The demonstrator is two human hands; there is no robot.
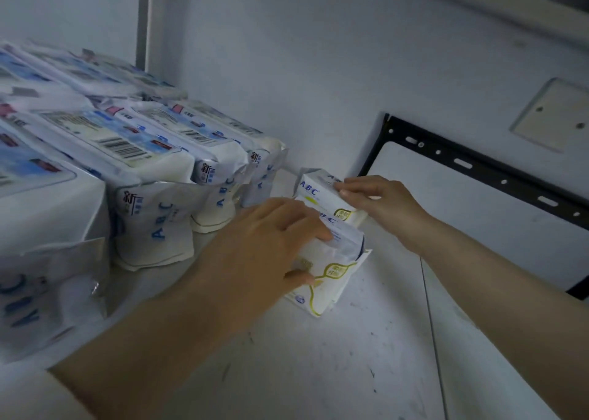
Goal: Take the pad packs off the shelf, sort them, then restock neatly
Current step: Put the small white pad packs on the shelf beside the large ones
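Two bare forearms reach in from the bottom edge toward a white shelf [350,349]. On the shelf stand two small pad packs with yellow-green trim, one behind the other, close to the back wall.

The left hand [264,244] covers the near pack [338,269], fingers curled over its top and thumb against its front face. The right hand [376,199] holds the far pack [318,193] at its upper right corner, pinching it with bent fingertips. Both packs sit upright on the shelf, touching or nearly so.

To the left, well-filled rows of larger blue packs [153,225] stand and lie stacked. A black bracket [478,167] is fixed to the wall on the right.

These packs look light and soft: thin glossy film around squashy padding, with loose crimped flaps at the ends. The film is probably slippery and the flaps would give way, so the firm hold is likely across the thick middle, thumb on one face and fingers on the other.
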